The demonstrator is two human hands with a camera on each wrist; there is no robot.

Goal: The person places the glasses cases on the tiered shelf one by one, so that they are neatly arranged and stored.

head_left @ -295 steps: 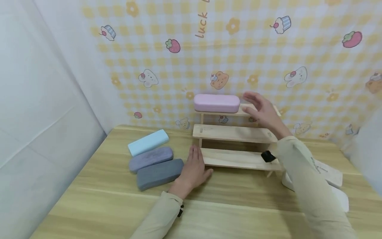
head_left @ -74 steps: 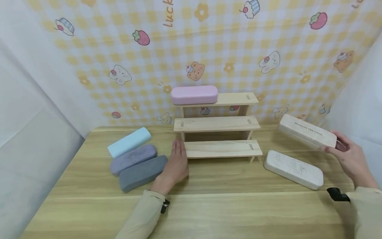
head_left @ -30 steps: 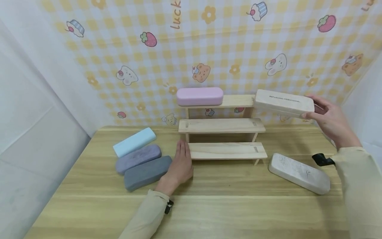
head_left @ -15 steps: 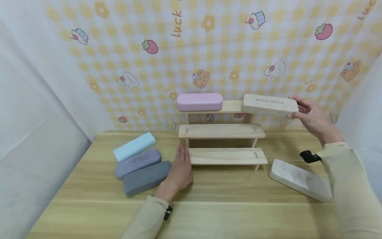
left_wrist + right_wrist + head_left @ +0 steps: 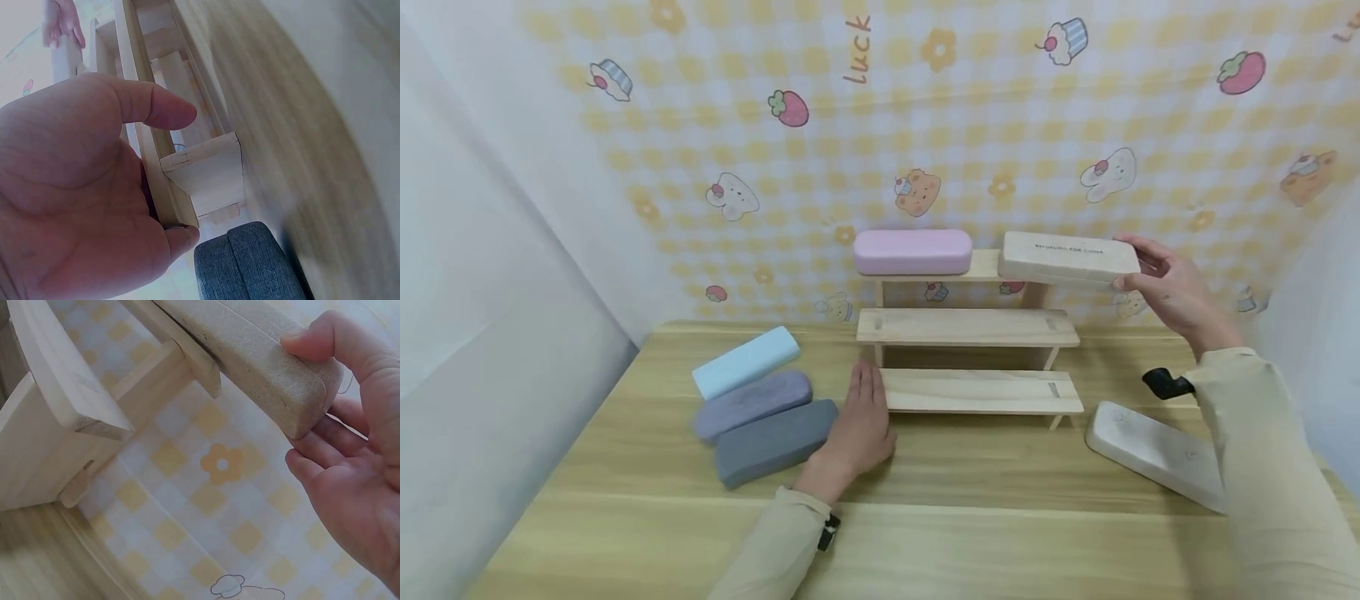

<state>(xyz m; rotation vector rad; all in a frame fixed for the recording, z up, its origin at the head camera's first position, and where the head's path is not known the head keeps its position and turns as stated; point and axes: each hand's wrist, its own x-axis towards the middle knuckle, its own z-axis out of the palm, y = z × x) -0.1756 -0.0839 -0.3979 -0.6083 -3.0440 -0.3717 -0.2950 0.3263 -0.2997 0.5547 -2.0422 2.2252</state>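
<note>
My right hand (image 5: pixel 1180 292) grips the right end of a cream glasses case (image 5: pixel 1067 257) with dark lettering. The case lies over the right part of the top tier of a wooden three-tier stand (image 5: pixel 970 327), its end jutting past the plank in the right wrist view. A pink glasses case (image 5: pixel 913 252) sits on that tier's left part. My left hand (image 5: pixel 859 425) rests with straight fingers against the left end of the bottom tier. In the left wrist view, the left thumb (image 5: pixel 169 112) extends over the plank and a fingertip touches its end.
Left of the stand lie a light blue case (image 5: pixel 747 363), a purple case (image 5: pixel 754 404) and a grey-blue case (image 5: pixel 777 442) on the wooden table (image 5: pixel 647 533). A whitish case (image 5: pixel 1153 454) lies at right, partly behind the right sleeve. A checked cloth (image 5: pixel 1000 108) hangs behind.
The right hand picked up the cream case from the table at right and carried it left to the top tier. The left hand has stayed at the bottom tier's left end.
</note>
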